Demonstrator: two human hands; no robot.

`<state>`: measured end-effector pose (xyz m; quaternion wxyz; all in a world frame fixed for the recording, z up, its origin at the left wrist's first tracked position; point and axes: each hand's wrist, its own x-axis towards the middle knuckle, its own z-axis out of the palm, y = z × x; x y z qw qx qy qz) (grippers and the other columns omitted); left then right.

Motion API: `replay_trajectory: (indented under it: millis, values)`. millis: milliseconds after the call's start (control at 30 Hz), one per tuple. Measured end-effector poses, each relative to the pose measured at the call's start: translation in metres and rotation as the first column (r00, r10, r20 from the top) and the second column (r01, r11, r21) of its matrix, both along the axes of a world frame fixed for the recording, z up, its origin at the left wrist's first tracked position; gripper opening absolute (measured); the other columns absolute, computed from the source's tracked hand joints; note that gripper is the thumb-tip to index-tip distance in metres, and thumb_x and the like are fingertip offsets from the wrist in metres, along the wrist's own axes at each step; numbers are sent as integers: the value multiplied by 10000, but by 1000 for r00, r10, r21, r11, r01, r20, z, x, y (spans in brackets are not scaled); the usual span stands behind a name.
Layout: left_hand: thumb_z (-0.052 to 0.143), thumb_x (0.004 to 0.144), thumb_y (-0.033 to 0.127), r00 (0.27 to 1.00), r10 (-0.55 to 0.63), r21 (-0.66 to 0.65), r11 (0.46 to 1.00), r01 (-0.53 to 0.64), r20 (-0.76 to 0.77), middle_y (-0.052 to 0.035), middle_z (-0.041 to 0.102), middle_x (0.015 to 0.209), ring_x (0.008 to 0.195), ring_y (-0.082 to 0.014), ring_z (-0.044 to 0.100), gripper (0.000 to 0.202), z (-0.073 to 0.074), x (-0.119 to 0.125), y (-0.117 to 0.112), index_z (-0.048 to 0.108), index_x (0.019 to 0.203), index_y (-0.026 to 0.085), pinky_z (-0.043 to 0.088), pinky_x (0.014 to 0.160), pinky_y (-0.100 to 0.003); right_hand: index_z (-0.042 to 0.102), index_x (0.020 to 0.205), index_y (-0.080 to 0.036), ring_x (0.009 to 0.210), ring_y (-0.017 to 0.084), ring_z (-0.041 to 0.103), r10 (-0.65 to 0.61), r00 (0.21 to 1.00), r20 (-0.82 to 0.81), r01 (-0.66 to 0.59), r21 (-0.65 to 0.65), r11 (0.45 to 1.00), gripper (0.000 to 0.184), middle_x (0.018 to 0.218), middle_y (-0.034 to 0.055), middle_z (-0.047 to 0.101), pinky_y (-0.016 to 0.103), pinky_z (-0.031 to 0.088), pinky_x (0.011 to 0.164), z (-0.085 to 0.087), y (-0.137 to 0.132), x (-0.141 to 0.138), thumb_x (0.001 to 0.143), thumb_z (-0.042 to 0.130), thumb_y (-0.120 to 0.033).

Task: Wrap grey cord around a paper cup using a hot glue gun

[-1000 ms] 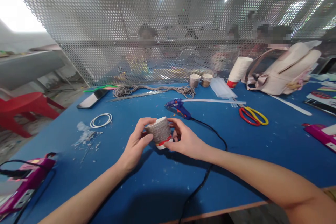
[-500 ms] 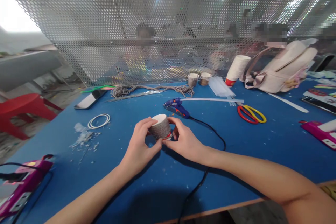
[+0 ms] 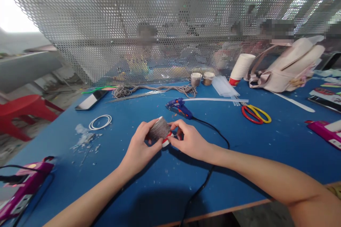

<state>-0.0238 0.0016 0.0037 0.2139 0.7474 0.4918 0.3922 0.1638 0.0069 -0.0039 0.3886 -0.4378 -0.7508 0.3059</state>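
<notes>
A paper cup wound with grey cord lies tilted between my hands, above the middle of the blue table. A red and white band at its lower right end is not covered by cord. My left hand is closed around the cup's left side, thumb at the lower edge. My right hand pinches the cup's right side near the red band. A thin strand seems to run at its fingertips, too small to be sure of. Just behind the hands lies a blue glue gun with a long clear glue stick in it.
Behind lie tangled grey cord, two wrapped cups, stacked paper cups, and a backpack. Scissors lie right; a white ring, a phone and a power strip left. A black cable crosses the table.
The cup has tipped over in my hands: its white top end has turned away, and more of the red and white band shows at the lower right.
</notes>
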Motion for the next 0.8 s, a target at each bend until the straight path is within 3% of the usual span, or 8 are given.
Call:
replay_trajectory:
  millis: [100,167,367,533,800]
  values:
    - [598,765,234,1000,18,-22,1000,-18,-6,9,526,874,642,-104,481,464,3,0,0,548,1226,233,457,580,-241,550,846,-197,700,125,585,31,999,26,-37,244,969,67,1051,75,633,281,484,673,1,2,3,799,592,-175]
    - [593,765,240,1000,19,-43,999,-19,-3,4,529,887,650,-107,486,465,4,1,-1,547,1227,229,456,586,-245,588,831,-187,829,159,619,49,997,60,-68,366,928,42,1049,93,624,300,498,754,1,3,5,817,572,-151]
    - [617,740,260,1000,4,-76,997,-5,-14,17,532,856,616,-100,464,472,7,3,-3,550,1207,231,448,577,-242,596,753,-170,839,173,618,46,992,120,-98,472,876,128,931,94,629,313,503,772,3,2,6,860,541,-126]
    - [629,734,296,1000,9,-99,995,-9,-7,1,591,912,661,-114,516,447,10,6,-6,557,1171,231,444,570,-236,558,740,-185,819,162,606,55,996,65,-77,414,907,117,892,65,620,306,491,756,0,1,3,844,561,-132]
    - [637,724,289,999,13,-99,995,-9,39,-23,638,950,717,-143,587,416,6,5,-6,554,1126,222,455,561,-236,521,697,-196,754,128,548,72,994,-81,-63,102,993,144,826,5,571,274,440,718,6,0,0,754,618,-105]
